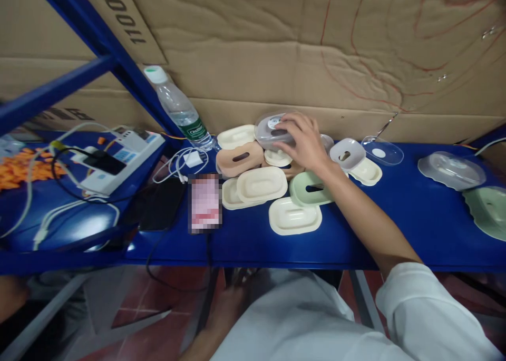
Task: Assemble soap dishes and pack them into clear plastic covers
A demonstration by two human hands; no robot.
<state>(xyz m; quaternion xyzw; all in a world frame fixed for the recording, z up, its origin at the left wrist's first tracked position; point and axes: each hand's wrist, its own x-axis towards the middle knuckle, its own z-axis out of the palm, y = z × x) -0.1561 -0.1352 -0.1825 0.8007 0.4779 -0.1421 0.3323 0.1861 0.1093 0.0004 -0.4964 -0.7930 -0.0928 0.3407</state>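
My right hand [301,138] is closed over a grey oval soap box with a clear lid [272,132], fingers on its lid and right side. Around it lie loose oval soap box parts: a brown slotted tray [240,159], a green slotted tray [310,188], a grey slotted tray [348,154], and several cream bases, among them a base in front [295,216]. A clear lid [382,150] lies to their right. Low by my lap, under the table edge, is my left hand [238,284], blurred, its fingers not clear.
A water bottle [182,110] leans at the back left. Nearby are a phone [204,203], a white charger [193,158] and a power strip [122,161] with cables. Lidded soap boxes, one grey [451,170] and one green [488,211], stand right. Cardboard [269,50] walls the back.
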